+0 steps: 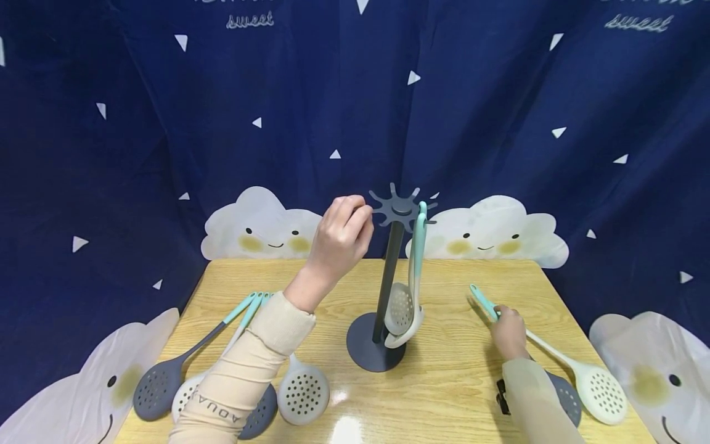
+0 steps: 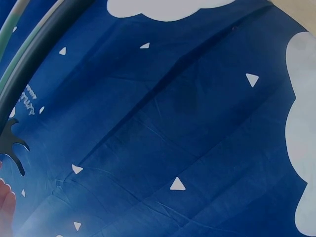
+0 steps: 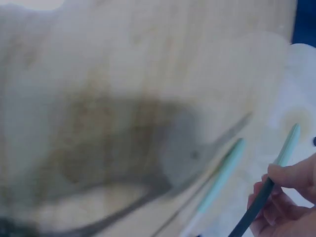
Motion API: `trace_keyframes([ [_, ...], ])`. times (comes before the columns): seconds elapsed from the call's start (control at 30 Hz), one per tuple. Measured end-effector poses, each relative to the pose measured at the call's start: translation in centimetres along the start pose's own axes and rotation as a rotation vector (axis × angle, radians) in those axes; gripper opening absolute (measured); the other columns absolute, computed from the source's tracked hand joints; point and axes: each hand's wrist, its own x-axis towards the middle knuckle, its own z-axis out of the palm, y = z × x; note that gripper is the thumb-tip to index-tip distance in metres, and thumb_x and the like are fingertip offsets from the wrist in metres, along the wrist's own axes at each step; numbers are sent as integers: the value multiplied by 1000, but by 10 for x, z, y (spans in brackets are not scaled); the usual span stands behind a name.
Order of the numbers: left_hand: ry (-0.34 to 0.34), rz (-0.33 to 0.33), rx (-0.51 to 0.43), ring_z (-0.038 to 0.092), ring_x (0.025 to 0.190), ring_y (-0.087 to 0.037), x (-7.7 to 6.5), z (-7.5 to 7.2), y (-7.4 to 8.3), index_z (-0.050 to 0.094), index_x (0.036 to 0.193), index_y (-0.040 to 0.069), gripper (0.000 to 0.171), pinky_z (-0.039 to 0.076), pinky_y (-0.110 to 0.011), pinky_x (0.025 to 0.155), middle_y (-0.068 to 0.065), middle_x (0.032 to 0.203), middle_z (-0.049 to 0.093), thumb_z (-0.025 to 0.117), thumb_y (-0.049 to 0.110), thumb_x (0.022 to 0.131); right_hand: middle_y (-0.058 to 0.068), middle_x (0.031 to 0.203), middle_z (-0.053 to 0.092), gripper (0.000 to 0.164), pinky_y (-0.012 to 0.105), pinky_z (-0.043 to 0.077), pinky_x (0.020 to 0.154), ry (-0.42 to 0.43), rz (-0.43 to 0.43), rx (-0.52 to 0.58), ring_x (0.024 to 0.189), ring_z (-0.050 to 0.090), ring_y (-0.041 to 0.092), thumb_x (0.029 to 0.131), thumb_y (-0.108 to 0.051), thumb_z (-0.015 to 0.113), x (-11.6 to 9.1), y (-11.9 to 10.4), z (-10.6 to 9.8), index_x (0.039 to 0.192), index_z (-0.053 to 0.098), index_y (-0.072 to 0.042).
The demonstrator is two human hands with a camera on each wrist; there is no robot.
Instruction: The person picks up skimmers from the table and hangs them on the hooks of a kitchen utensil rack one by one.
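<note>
A dark utensil stand (image 1: 391, 277) with radiating hooks stands mid-table. At its left side, my left hand (image 1: 341, 231) has curled fingers and pinches a hook; the fingertips are partly hidden. Two pale utensils with teal handles (image 1: 419, 246) hang from the right side, one a perforated skimmer (image 1: 400, 308). Above the table at right, my right hand (image 1: 509, 333) pinches the handle of a grey skimmer (image 1: 567, 398), a dark shaft with a teal end (image 3: 292, 140) in the right wrist view. Beside it lies a white skimmer (image 1: 601, 391).
At the left of the table (image 1: 444, 394) lie several skimmers: a grey one (image 1: 158, 388), a white one (image 1: 185, 394), another grey one (image 1: 261, 413) and another white one (image 1: 303, 391). My left forearm partly covers them. A blue curtain (image 1: 310, 92) hangs behind.
</note>
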Motion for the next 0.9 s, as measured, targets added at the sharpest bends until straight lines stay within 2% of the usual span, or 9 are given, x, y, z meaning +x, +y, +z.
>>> trace_keyframes([
  [0.27, 11, 2, -2, 50, 73, -27, 0, 1, -1, 57, 79, -5, 7, 47, -34, 66, -16, 83, 53, 54, -9, 76, 32, 91, 56, 42, 51, 45, 66, 157, -63, 64, 81, 55, 44, 69, 15, 48, 3, -28, -13, 110, 55, 12],
  [0.6, 11, -3, -6, 51, 73, -27, -1, 1, -1, 57, 79, -5, 7, 48, -34, 67, -16, 83, 53, 54, -9, 75, 29, 97, 56, 37, 50, 45, 69, 233, -115, 206, 85, 56, 41, 79, 11, 51, -4, -70, -35, 116, 53, 9],
  [0.9, 8, -7, -9, 51, 74, -28, -1, 0, 0, 58, 80, -5, 8, 48, -35, 68, -16, 84, 53, 54, -9, 75, 25, 97, 59, 34, 47, 49, 66, 335, -195, 319, 83, 59, 37, 79, 13, 55, -15, -99, -43, 112, 57, 7],
])
